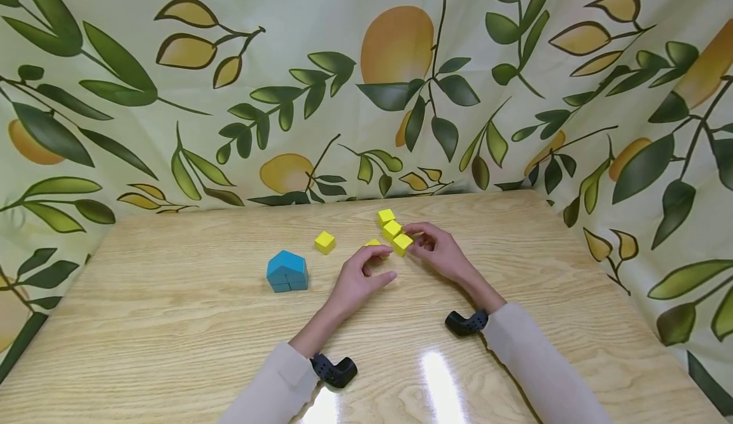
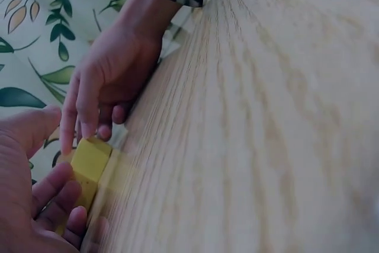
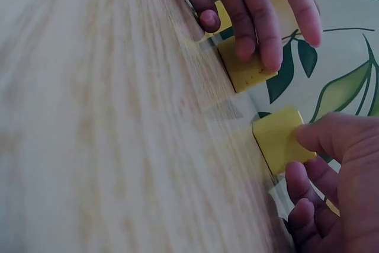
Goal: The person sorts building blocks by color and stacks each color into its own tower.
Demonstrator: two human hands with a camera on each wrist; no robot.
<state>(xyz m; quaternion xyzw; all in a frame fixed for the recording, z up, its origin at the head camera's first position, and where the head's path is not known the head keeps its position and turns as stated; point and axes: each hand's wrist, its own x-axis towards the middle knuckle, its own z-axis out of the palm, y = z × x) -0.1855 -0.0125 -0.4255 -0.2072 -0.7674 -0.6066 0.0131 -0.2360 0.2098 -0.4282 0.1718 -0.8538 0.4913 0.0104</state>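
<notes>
A diagonal row of yellow cubes stands on the table, from the back cube through the middle cube to the front cube. My right hand pinches the front cube, thumb on one side and fingertips at the other. Just left of the row, another yellow cube is partly covered by my left hand. The fingertips of that hand rest at this cube, while its thumb stands well apart from it. Farther left lies a single yellow cube.
A blue house-shaped block with seam lines on its front stands left of the hands. The wooden table meets a leaf-and-fruit patterned cloth at its back and right edges.
</notes>
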